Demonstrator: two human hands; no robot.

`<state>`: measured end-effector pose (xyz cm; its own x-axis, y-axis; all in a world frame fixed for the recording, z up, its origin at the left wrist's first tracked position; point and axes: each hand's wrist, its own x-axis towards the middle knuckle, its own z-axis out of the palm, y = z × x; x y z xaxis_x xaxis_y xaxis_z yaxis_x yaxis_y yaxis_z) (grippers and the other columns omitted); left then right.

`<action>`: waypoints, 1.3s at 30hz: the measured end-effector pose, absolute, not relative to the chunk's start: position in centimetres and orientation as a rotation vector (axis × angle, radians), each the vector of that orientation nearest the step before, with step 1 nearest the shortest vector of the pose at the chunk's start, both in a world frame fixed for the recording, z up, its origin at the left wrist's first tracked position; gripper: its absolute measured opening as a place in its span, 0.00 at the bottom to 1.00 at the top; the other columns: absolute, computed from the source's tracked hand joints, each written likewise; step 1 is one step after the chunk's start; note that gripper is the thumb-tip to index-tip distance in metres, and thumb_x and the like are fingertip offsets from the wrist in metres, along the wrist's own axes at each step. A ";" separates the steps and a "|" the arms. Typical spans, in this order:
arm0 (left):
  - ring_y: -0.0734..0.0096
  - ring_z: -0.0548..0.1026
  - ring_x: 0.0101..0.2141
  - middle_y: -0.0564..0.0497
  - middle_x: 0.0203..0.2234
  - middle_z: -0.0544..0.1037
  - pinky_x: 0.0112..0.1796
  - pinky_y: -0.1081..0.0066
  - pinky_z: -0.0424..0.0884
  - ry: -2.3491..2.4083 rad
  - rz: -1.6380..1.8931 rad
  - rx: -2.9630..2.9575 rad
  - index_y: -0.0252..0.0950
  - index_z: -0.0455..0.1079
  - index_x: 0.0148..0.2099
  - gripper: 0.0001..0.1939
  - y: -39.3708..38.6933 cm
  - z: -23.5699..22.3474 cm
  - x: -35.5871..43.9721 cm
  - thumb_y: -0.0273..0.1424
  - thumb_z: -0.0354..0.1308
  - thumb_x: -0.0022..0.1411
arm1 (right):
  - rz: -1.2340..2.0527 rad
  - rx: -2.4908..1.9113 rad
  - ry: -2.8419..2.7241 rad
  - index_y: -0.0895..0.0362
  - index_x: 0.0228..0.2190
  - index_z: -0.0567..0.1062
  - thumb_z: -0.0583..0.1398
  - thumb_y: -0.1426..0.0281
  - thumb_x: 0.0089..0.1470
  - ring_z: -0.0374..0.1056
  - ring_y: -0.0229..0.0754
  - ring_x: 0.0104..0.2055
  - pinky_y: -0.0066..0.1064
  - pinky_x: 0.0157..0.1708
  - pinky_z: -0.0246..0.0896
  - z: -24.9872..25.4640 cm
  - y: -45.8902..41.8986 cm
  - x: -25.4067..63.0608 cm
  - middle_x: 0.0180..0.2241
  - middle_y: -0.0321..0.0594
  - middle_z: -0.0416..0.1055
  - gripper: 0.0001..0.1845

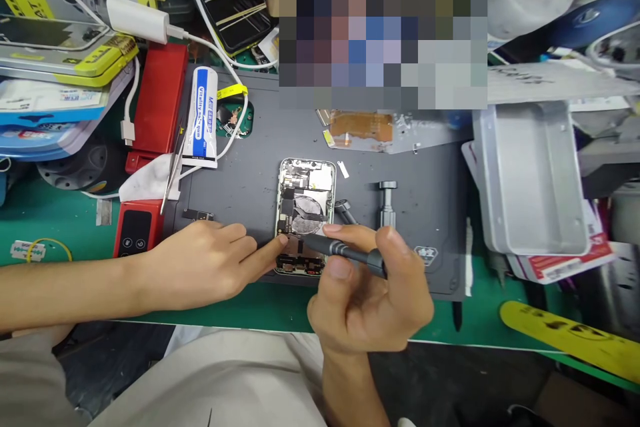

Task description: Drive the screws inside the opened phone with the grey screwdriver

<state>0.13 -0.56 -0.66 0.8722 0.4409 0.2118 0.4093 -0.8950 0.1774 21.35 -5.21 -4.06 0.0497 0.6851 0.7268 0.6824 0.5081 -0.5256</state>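
An opened smartphone (307, 213) lies upright on the dark grey work mat (240, 193), its inner parts and a round coil showing. My left hand (207, 260) comes in from the left, back upward. Its index finger is stretched out and its tip touches the phone's left inner side; the other fingers are bent, and the thumb is hidden. In my right hand (373, 300) is a dark screwdriver (350, 252), held between thumb and fingers. The screwdriver's front end points left, over the lower middle of the phone; its very tip cannot be made out.
Two more screwdrivers (387, 203) lie right of the phone. A small silver strip (343, 169) is beside it. Tweezers (173, 170), a white-and-blue tube (201, 117) and a red device (137, 227) stand left. A grey tray (535, 180) is at right.
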 end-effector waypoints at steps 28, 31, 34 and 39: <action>0.65 0.74 0.26 0.55 0.25 0.75 0.22 0.61 0.63 0.643 0.347 2.946 0.23 0.64 0.65 0.17 -0.6 -1.1 -0.2 0.26 0.50 0.80 | -0.064 -1.185 -1.598 0.53 0.67 0.70 0.56 0.80 0.69 0.78 0.46 0.46 0.41 0.39 0.82 -3.6 -5.0 21.0 0.44 0.47 0.75 0.30; 0.67 0.74 0.25 0.56 0.24 0.74 0.23 0.62 0.64 0.657 0.343 2.954 0.25 0.64 0.65 0.17 -0.4 -0.8 -0.1 0.28 0.46 0.82 | -0.081 -1.189 -1.623 0.53 0.68 0.70 0.57 0.80 0.68 0.77 0.44 0.43 0.40 0.39 0.81 -3.6 -5.0 21.0 0.42 0.44 0.75 0.30; 0.68 0.73 0.25 0.57 0.24 0.73 0.23 0.63 0.63 0.672 0.352 2.962 0.26 0.63 0.65 0.17 -0.2 -0.7 0.1 0.28 0.45 0.83 | -0.099 -1.212 -1.630 0.53 0.68 0.70 0.57 0.80 0.68 0.77 0.45 0.46 0.38 0.39 0.81 -3.5 -5.1 21.0 0.43 0.45 0.74 0.30; 0.69 0.72 0.24 0.58 0.23 0.71 0.22 0.65 0.62 0.655 0.353 2.991 0.26 0.63 0.65 0.17 -0.2 -0.8 -0.1 0.29 0.44 0.83 | -0.152 -1.228 -1.642 0.52 0.67 0.71 0.57 0.81 0.67 0.77 0.43 0.41 0.38 0.40 0.79 -3.5 -5.2 21.0 0.40 0.43 0.74 0.30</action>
<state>-0.08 -0.22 -0.78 0.8834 0.4191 0.2096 0.4054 -0.9079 0.1066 21.02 -5.20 -3.51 0.0571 0.6340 0.7712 0.7650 0.4686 -0.4418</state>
